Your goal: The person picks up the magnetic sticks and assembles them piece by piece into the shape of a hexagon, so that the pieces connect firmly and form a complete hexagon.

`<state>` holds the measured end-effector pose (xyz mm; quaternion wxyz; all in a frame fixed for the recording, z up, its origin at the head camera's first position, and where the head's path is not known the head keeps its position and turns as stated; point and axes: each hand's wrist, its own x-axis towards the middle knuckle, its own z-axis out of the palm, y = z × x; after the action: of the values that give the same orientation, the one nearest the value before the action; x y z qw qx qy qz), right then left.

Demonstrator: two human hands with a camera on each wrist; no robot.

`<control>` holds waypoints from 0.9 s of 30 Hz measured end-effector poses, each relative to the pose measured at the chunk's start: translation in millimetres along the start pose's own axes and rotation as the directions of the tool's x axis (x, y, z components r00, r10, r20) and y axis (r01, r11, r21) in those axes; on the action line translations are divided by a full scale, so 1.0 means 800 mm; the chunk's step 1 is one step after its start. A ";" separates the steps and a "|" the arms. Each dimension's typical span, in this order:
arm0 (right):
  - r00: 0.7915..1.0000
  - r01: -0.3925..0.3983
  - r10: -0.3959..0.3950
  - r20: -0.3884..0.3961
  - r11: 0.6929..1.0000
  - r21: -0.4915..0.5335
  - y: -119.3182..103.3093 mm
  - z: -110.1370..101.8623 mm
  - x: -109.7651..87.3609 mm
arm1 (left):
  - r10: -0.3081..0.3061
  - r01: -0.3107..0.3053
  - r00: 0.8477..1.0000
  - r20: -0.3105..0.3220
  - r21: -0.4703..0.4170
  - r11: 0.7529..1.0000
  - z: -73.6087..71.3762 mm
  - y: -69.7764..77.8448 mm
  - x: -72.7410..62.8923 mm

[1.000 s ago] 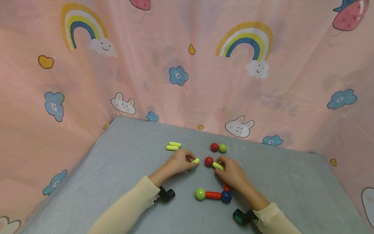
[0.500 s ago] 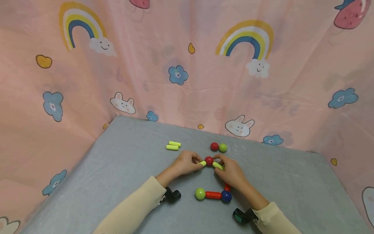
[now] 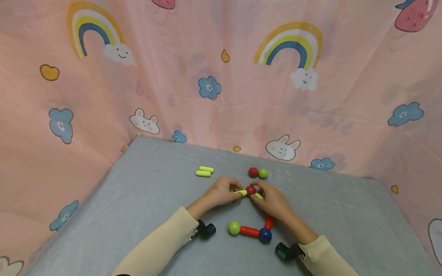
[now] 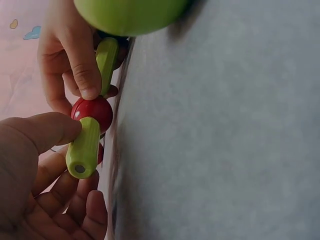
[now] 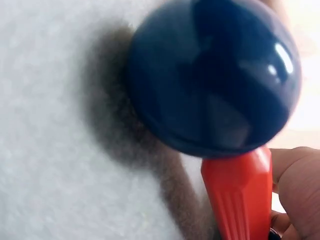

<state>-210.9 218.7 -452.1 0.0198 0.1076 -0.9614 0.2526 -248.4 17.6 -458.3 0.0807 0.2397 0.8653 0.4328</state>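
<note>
My left hand [image 3: 221, 191] pinches a yellow-green magnetic rod [image 4: 84, 147] between thumb and fingers; a silver magnet shows in its near end. The rod's far end meets a red ball [image 3: 251, 190]. On the ball's other side, my right hand [image 3: 275, 201] holds a second yellow-green rod [image 4: 106, 62], with a fingertip at the red ball. Nearer me, a green ball [image 3: 234, 228], a red rod [image 3: 249, 231] and a blue ball [image 3: 265, 235] are joined in line. Another red rod [image 3: 269, 222] leads from the blue ball toward the right hand, which hides its far end.
Two loose yellow-green rods [image 3: 203, 173] lie side by side at the back of the grey cloth [image 3: 155, 184]. A red ball [image 3: 253, 172] and a green ball [image 3: 263, 173] touch each other behind the hands. A pink printed curtain [image 3: 238, 111] borders the table.
My left hand has moved right, bringing its rod up against the red ball. The ball has shifted slightly right, closer into the right hand. The blue ball and red rods have shifted a little.
</note>
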 end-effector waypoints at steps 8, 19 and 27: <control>1.000 -0.016 0.015 -0.008 1.000 -0.023 0.003 -0.002 -0.003 | -0.018 0.018 1.000 0.003 -0.017 1.000 -0.003 0.000 0.008; 0.999 -0.036 0.036 -0.005 0.999 -0.014 0.002 -0.003 -0.002 | -0.016 0.017 1.000 -0.022 0.053 0.998 -0.009 0.005 0.049; 0.999 -0.014 0.015 -0.030 1.000 0.024 0.003 -0.002 -0.001 | -0.137 0.134 0.991 0.011 0.144 0.981 -0.007 0.018 0.087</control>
<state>-210.5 221.7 -451.6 0.0312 0.0968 -0.9586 0.2659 -305.9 54.8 -438.7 0.1017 0.1899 0.9074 0.3608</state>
